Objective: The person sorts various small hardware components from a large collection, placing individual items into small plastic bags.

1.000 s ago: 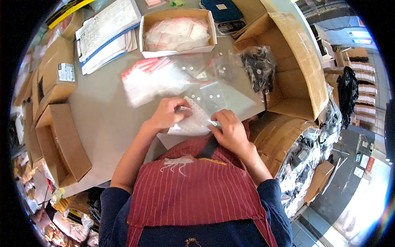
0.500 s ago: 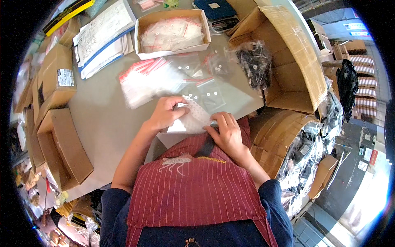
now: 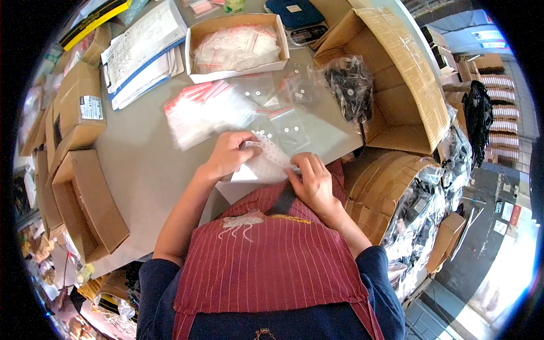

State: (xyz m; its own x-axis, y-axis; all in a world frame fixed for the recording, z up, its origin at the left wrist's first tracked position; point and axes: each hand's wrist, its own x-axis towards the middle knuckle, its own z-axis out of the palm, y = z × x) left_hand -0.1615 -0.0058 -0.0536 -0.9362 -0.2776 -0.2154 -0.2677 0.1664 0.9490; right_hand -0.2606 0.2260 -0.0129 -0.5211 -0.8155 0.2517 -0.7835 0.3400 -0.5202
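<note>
Between my hands is a whitish sheet (image 3: 264, 165) covered in rows of small round dots, its upper right edge curling up. My left hand (image 3: 229, 154) pinches the sheet's upper left side, thumb against fingers. At the right corner, the thumb and fingers of my right hand (image 3: 313, 184) are closed on the same sheet. Just beyond it, a few small white discs (image 3: 269, 135) lie by the sheet's far edge. A clear zip bag (image 3: 292, 131) bearing small white discs lies flat behind my hands. To its left is a fanned pile of red-edged clear zip bags (image 3: 207, 116).
A white box (image 3: 238, 72) of filled zip bags stands at the back. Left of it lie stacked papers (image 3: 144, 48). An open carton (image 3: 399, 85) is at the right, beside a bagged black item (image 3: 351, 90). Brown boxes (image 3: 90, 204) line the left edge.
My right fingers have shifted slightly at the sheet's corner, and its right edge now curls up more. The left hand has moved only a little; the bags stay put.
</note>
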